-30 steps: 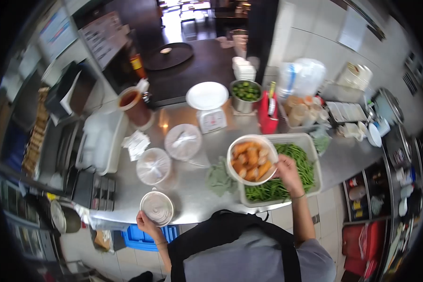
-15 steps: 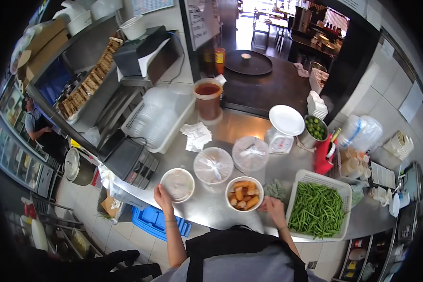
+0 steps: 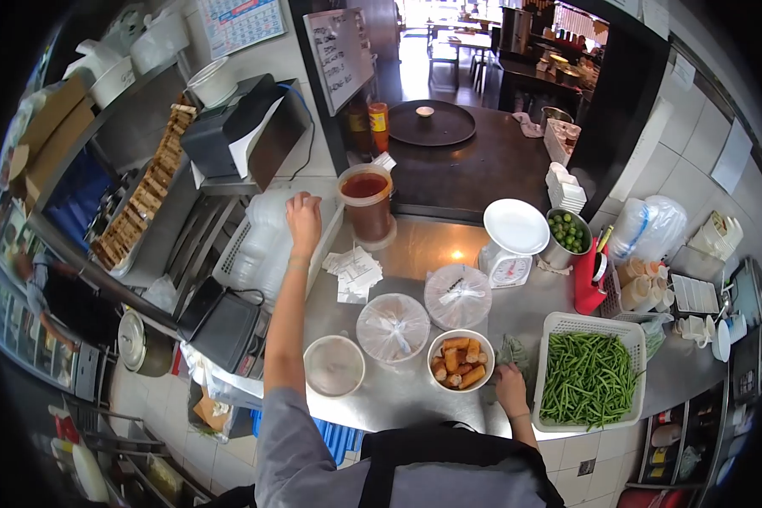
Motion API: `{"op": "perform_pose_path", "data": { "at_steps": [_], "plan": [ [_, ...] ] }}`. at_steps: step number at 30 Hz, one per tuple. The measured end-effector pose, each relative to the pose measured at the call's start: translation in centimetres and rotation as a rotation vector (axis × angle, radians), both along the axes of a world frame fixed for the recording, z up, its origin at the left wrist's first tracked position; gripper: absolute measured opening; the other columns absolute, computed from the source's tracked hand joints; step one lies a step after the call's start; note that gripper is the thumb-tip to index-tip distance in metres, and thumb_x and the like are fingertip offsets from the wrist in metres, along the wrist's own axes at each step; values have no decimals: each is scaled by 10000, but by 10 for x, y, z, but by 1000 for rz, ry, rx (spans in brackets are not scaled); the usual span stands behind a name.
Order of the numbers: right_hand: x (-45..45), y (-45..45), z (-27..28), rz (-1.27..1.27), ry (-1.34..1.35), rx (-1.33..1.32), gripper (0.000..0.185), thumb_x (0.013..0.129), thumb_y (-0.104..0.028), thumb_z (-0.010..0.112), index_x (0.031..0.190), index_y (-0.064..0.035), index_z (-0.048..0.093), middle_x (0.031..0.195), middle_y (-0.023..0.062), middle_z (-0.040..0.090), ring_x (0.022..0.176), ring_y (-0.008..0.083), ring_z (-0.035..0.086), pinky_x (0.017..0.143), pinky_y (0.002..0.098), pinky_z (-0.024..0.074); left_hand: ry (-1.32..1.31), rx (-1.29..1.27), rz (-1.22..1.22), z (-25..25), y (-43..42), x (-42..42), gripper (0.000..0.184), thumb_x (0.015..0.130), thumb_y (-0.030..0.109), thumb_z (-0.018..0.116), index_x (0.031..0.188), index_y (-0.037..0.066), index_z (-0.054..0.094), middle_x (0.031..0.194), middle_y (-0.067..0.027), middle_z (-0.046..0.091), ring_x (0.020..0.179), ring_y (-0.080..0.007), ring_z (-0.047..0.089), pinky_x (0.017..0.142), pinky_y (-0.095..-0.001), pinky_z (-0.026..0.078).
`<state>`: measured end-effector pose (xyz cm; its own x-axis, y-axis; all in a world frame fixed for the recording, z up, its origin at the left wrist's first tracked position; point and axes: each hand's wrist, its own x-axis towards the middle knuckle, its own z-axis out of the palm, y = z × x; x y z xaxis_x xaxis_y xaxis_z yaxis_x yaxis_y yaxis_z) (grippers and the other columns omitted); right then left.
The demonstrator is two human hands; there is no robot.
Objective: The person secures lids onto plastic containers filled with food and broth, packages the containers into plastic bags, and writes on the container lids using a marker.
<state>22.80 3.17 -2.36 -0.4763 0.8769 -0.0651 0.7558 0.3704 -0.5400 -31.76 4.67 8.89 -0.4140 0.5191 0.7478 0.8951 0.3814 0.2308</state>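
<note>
My left hand (image 3: 304,222) is raised over the crate of clear plastic lids (image 3: 267,241), its fingers bent together; what they hold, if anything, is hidden. Near the counter's front edge stands a lidded round tub (image 3: 334,367). Right of it is an open white bowl of fried rolls (image 3: 461,362). Close to this bowl's right side and a green cloth (image 3: 514,351), my right hand (image 3: 510,385) is low over the counter, fingers partly curled. Two plastic-wrapped bowls (image 3: 393,328) (image 3: 458,296) stand behind. A white basket (image 3: 635,406) holds green beans.
Behind stand a tub of red sauce (image 3: 367,203), a scale (image 3: 508,267), a pot of green limes (image 3: 567,233) and a red holder (image 3: 588,284). Papers (image 3: 353,273) lie on the counter (image 3: 415,406). A co-worker (image 3: 59,296) stands far left.
My left hand has left the lidded tub and moved up to the lid crate. My right hand stays beside the bowl of rolls, which now rests on the counter. The view has shifted left.
</note>
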Motion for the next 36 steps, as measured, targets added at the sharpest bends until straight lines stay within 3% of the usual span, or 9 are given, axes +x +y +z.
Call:
{"op": "perform_pose_path", "data": {
  "at_steps": [2, 5, 14, 17, 20, 26, 29, 32, 36],
  "plan": [
    [8, -10, 7, 49, 149, 14, 265, 743, -58, 588, 1003, -13, 577, 949, 182, 550, 920, 369, 537, 777, 413, 448, 88, -101, 100, -8, 29, -23, 123, 733, 141, 650, 856, 140, 656, 1127, -94, 515, 1082, -297, 433, 876, -422, 377],
    [14, -32, 21, 47, 229, 6, 350, 714, -78, 647, 1052, -28, 569, 980, 178, 537, 931, 368, 530, 812, 400, 439, -21, -389, 226, -7, 48, -43, 136, 725, 195, 661, 861, 187, 659, 1247, -83, 426, 1173, -289, 359, 904, -457, 359],
    [25, -54, 56, 28, 244, -15, 393, 724, -95, 670, 1094, -46, 547, 1070, 177, 506, 991, 363, 505, 856, 398, 422, -21, -492, 279, 16, 30, -53, 74, 710, 202, 678, 783, 197, 668, 1223, -15, 444, 1170, -267, 355, 903, -489, 364],
    [25, -49, 64, 43, 258, -2, 414, 718, -93, 663, 1109, -45, 534, 1102, 186, 486, 1036, 365, 469, 888, 403, 399, -152, -598, 354, 24, 16, -64, 137, 692, 168, 711, 807, 198, 642, 1236, -13, 429, 1181, -279, 362, 837, -495, 427],
    [21, -45, 66, 68, 265, 9, 403, 719, -87, 660, 1101, -44, 537, 1109, 187, 485, 1034, 365, 472, 887, 405, 400, -88, -407, 289, 5, -2, -88, 104, 700, 101, 679, 781, 140, 626, 1134, -71, 511, 1084, -308, 466, 805, -475, 461],
    [15, -41, 61, 131, 278, 27, 386, 729, -96, 651, 1094, -40, 537, 1112, 186, 486, 1041, 367, 472, 881, 407, 403, -314, -433, -36, -25, -41, -112, 124, 692, 38, 636, 808, 57, 597, 857, -160, 600, 854, -360, 571, 817, -389, 463],
    [15, -38, 59, 160, 251, 39, 379, 737, -107, 645, 1093, -38, 535, 1116, 187, 486, 1046, 370, 471, 879, 410, 405, -250, -426, -88, -33, -43, -108, 217, 696, 68, 661, 889, 82, 565, 943, -145, 584, 901, -345, 563, 805, -416, 464],
    [14, -37, 64, 167, 247, 25, 381, 742, -114, 643, 1100, -38, 535, 1123, 190, 483, 1051, 374, 470, 882, 413, 403, -239, -408, 100, -7, -43, -62, 302, 711, 95, 674, 966, 101, 514, 991, -126, 556, 921, -341, 551, 797, -434, 465],
    [15, -35, 70, 156, 266, 30, 383, 746, -116, 641, 1107, -39, 538, 1129, 198, 478, 1052, 378, 468, 883, 415, 402, -199, -367, 251, -25, -34, -68, 349, 724, 126, 680, 1007, 116, 476, 1036, -98, 510, 952, -325, 531, 785, -438, 472]
  ]
}}
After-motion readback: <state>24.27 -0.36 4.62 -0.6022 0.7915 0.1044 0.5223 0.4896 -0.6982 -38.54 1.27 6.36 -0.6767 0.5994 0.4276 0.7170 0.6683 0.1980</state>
